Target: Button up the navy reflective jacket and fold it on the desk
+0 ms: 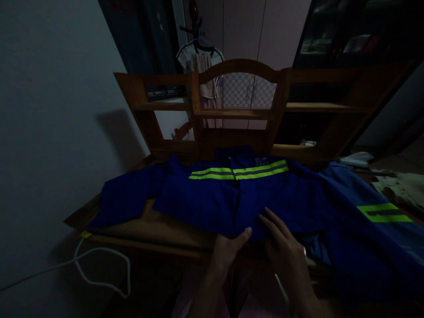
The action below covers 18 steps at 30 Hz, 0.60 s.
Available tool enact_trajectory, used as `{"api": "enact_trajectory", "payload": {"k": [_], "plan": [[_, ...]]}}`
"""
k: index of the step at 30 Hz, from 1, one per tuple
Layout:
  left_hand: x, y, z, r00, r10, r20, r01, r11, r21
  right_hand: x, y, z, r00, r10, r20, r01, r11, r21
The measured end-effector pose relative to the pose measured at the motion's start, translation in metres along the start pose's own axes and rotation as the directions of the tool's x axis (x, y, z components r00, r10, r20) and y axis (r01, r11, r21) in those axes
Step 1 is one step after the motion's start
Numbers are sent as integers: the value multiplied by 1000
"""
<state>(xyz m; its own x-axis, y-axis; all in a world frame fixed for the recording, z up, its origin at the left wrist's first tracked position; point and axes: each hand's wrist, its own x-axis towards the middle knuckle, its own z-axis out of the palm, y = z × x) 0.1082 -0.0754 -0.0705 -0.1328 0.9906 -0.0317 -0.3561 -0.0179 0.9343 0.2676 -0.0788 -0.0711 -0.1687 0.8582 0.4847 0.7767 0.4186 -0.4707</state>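
A dark blue work jacket (212, 198) with yellow-green and grey reflective bands lies spread, front up, across a wooden desk. Its collar points away from me and its sleeves reach out to both sides. At the bottom hem near the button placket, my left hand (225, 251) grips the cloth, thumb on top and fingers hidden underneath. Just to the right, my right hand (283, 243) has its fingers stretched out over the lower front, fingertips at the fabric. A ring-like shiny band shows at its edge.
Behind the jacket stands a wooden shelf unit (236, 113). A lighter blue garment (351, 185) with a reflective band lies on the right. A white cable (99, 249) loops at the left by the wall. Clothes hang on a rack (198, 53) farther back.
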Motion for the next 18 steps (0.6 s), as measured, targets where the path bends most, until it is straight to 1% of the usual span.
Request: {"api": "enact_trajectory", "payload": {"k": [2,3,5,7,10,13,15,18], "plan": [[-6,-1,6,999,-28,-29,25,991,-131,-1,-1,0,1000,1,3,-1,1000,0],[-11,-3,10,997,-62,-39,53,976,-213,-2,-2,-1,1000,1,-1,-1,1000,4],[-22,-6,18,985,-158,-72,123,928,-353,-3,-5,-4,1000,1,-9,-1,1000,18],[-32,-10,24,959,-261,-113,193,888,-417,-4,-7,-8,1000,1,-17,0,1000,28],[-41,-15,25,923,-359,-142,278,874,-399,-6,-6,-16,998,22,-56,-21,1000,17],[-43,-17,22,881,-432,-192,344,864,-366,-9,3,-22,988,91,-121,-94,995,-20],[-43,-13,20,854,-459,-245,349,854,-386,-12,12,-27,978,134,-158,-145,988,-61],[-45,2,16,842,-452,-295,327,862,-387,-16,24,-36,962,174,-212,-207,967,-148]]}}
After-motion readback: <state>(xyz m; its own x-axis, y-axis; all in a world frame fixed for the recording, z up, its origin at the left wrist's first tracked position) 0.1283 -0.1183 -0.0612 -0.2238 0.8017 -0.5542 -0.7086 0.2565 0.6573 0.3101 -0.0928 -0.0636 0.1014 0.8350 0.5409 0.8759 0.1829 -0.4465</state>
